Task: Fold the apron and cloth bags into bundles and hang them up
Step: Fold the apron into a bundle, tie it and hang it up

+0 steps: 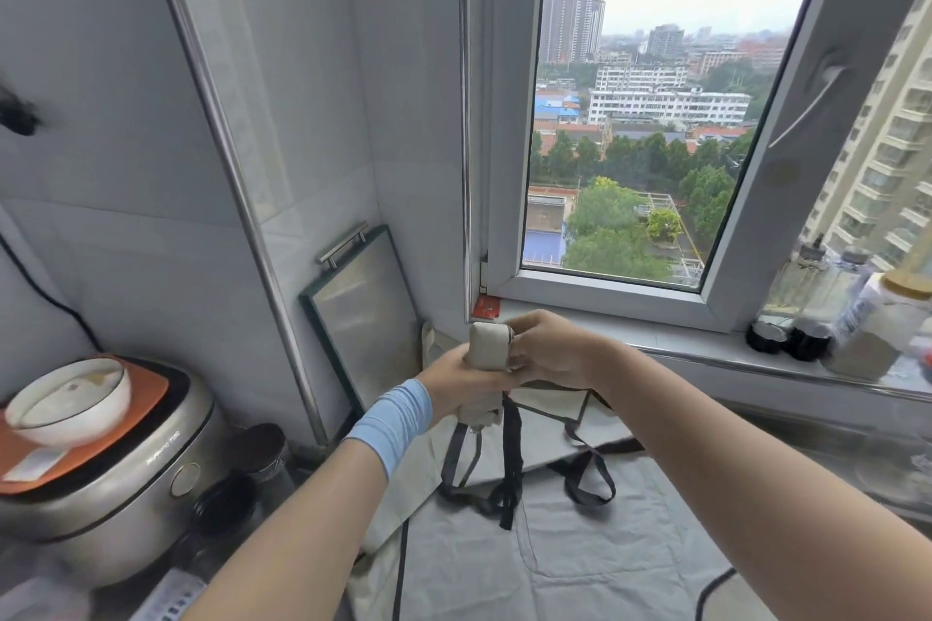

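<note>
- The rice cooker [101, 464] stands at the far left of the counter, with a bowl [68, 401] on its lid.
- Jars [265, 450] sit just right of the cooker, at the foot of the wall corner.
- A handled tray [365, 313] leans upright against the wall, behind and left of the hands.
- The rolled bundle [488, 348] is up off the counter, between the left hand [454, 381] and the right hand [549, 350].
- Cloth bags [547, 424] lie beneath the bundle, their straps trailing forward onto the apron [580, 550], which is spread nearest me.
- Behind everything is the window [605, 288]; bottles [827, 303] stand at the right end of its sill [655, 334].
</note>
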Available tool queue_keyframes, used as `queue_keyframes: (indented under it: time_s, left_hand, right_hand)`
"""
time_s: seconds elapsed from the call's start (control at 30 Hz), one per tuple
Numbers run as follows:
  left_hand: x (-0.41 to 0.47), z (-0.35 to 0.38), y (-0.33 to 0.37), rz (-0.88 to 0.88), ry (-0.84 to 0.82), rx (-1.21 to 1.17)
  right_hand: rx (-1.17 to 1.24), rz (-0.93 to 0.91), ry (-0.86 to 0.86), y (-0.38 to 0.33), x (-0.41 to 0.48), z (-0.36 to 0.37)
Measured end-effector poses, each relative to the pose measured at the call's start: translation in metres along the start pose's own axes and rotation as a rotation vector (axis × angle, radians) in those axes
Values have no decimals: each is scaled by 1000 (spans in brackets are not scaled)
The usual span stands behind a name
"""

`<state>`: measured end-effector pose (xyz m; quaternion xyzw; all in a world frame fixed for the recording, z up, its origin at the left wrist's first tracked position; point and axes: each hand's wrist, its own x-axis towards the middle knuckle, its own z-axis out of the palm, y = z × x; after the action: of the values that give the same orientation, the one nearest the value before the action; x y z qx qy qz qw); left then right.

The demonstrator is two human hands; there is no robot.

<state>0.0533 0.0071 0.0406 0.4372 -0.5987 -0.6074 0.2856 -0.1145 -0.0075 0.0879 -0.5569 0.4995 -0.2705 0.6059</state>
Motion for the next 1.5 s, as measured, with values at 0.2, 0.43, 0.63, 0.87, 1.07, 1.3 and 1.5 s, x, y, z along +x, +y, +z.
queue_keyframes:
  time_s: [0.2,0.43,0.63,0.87,1.07,1.3,1.5]
  left_hand:
    - [8,-11,6,-16,99,102]
    - [7,-7,20,31,80,16]
    - [13,-16,29,46,123,-4]
    - [26,-33,28,57,233,63]
    - [29,-49,30,-18,365,-399]
    - [5,-58,47,62,-21,-431]
    - [-7,-31,50,-51,-527,-42]
  right_hand:
    - [85,-12,-72,-6,3,11]
    - [27,-91,238,-7,23,7]
    - [87,-127,205,-8,30,1]
    - [120,-131,153,1,25,2]
    - [117,-89,15,30,21,-1]
    - [18,17,80,38,18,-20]
    - [-124,194,285,26,33,-43]
